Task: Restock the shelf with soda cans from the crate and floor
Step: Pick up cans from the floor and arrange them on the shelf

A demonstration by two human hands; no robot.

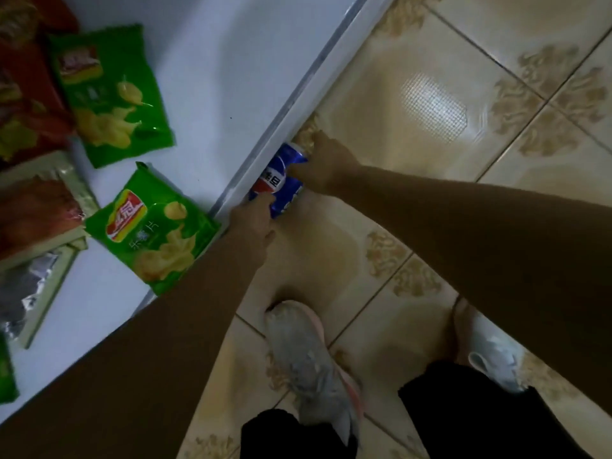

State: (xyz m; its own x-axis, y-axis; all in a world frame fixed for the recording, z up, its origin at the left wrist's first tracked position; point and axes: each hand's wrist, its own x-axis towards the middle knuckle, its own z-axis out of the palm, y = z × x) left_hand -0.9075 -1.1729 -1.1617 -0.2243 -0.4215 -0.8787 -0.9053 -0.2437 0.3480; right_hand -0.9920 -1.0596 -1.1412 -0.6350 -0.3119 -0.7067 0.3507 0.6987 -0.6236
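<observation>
Left hand (255, 221) and right hand (326, 167) hold the Pepsi can (281, 182) at opposite ends, fingers (263, 203) apparently curled round it, just beside the shelf (231, 77) edge; both arms extended.

The soda can (280, 180) is blue with a red and white round mark. It is tipped on its side, right beside the front edge of the white shelf (231, 61).

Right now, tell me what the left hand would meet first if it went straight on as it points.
The can: the left hand grips its near end. Past the can, probably the right hand, though depth is unclear.
</observation>
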